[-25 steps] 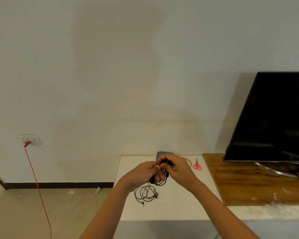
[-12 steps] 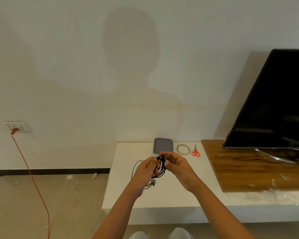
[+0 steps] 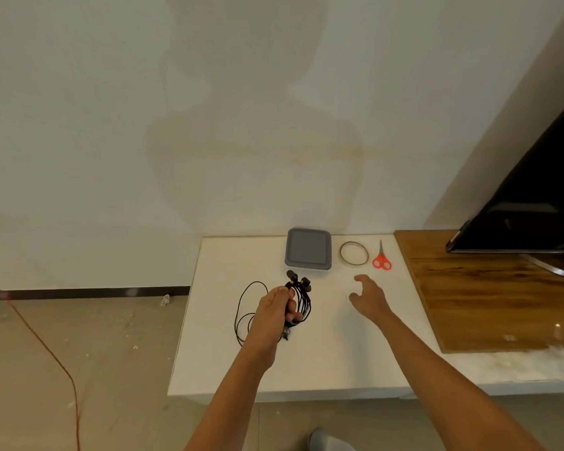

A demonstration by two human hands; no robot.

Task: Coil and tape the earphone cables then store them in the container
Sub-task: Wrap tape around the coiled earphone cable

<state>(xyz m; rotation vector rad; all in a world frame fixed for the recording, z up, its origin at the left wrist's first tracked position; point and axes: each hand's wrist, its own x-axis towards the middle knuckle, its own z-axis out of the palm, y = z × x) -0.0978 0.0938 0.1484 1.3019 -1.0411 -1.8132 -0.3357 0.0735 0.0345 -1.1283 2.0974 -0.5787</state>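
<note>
My left hand (image 3: pixel 274 312) grips a coiled black earphone cable (image 3: pixel 302 299) above the white table (image 3: pixel 332 359); the earbuds stick up past my fingers. A second black earphone cable (image 3: pixel 243 315) lies in loose loops on the table just left of that hand. My right hand (image 3: pixel 368 296) hovers open and empty to the right, fingers spread, short of the tape roll (image 3: pixel 354 253). The grey square container (image 3: pixel 308 252) sits at the table's back edge, nothing visible inside it.
Red-handled scissors (image 3: pixel 381 259) lie right of the tape roll. A wooden board (image 3: pixel 489 294) carries a dark TV screen (image 3: pixel 534 203) at the right. A red cord (image 3: pixel 46 349) trails over the floor on the left. The wall stands directly behind the table.
My right hand let go of the coil and moved right toward the tape roll. The left hand alone now holds the coil. The camera tilted down.
</note>
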